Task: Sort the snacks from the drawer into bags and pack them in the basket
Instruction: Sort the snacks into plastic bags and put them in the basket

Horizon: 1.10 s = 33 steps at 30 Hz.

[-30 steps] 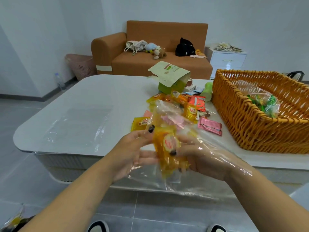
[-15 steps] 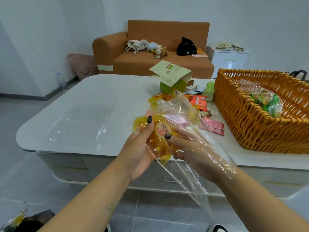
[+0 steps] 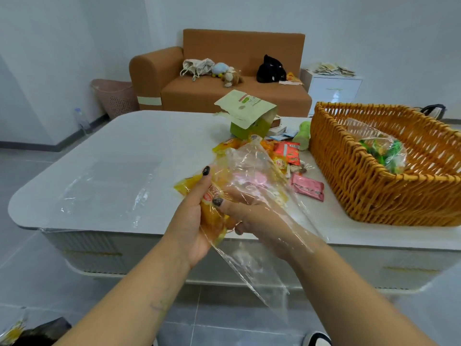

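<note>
Snacks in yellow wrappers [image 3: 212,208] sit gripped in both hands, left hand [image 3: 192,221] and right hand [image 3: 249,213], half inside a clear bag [image 3: 252,176], long axis running near-to-far. One filled bag [image 3: 384,151] lies in the basket [image 3: 349,186]; loose packets [image 3: 287,153] on the counter [image 3: 124,158] remain unsorted.

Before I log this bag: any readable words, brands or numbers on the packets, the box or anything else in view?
None can be read.
Yellow snack packets: red oval logo, blurred.
Pink packet: print too small.
Red packet: blurred.
Green box flap: label illegible.
</note>
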### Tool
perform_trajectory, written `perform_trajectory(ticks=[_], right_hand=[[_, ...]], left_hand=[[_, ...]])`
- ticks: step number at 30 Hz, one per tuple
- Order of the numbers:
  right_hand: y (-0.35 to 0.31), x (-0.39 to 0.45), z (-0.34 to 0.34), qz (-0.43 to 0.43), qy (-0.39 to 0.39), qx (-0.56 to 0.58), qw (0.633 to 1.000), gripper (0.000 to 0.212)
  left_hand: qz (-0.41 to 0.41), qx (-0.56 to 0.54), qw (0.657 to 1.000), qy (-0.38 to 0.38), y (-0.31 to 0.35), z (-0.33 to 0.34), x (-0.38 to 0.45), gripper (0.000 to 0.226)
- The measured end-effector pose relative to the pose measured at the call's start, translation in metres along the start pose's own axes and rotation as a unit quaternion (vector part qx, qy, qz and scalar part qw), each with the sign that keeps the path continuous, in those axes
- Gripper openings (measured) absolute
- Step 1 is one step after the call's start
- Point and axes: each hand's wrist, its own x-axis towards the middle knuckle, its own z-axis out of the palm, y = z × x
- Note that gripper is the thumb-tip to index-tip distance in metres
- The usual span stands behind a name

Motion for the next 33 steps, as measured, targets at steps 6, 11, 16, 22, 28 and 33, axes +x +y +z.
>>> perform_trajectory(ticks=[6, 11, 16, 22, 28, 33], right_hand=[[-0.011, 0.020, -0.001, -0.033, 0.001, 0.031, 0.999, 0.035], [-0.017, 0.039, -0.026, -0.039, 0.123, -0.012, 0.992, 0.013], [0.031, 0.071, -0.030, -0.052, 0.251, -0.234, 0.938, 0.017], [0.046, 0.116, 0.002, -0.135, 0.182, -0.461, 0.858, 0.041], [0.064, 0.140, 0.024, -0.031, 0.134, -0.566, 0.813, 0.055], [0.059, 0.123, 0.025, -0.104, 0.178, -0.533, 0.820, 0.022]], left_hand=[[0.046, -0.064, 0.992, 0.094, 0.028, -0.012, 0.008, 0.039], [0.109, -0.120, 0.962, 0.219, 0.058, -0.044, 0.014, 0.025], [0.136, -0.077, 0.942, 0.297, 0.080, -0.078, 0.012, 0.034], [0.150, -0.045, 0.933, 0.324, 0.102, -0.102, -0.003, 0.022], [0.143, -0.086, 0.927, 0.336, 0.112, -0.109, -0.008, 0.022], [0.142, -0.099, 0.926, 0.335, 0.116, -0.113, -0.004, 0.027]])
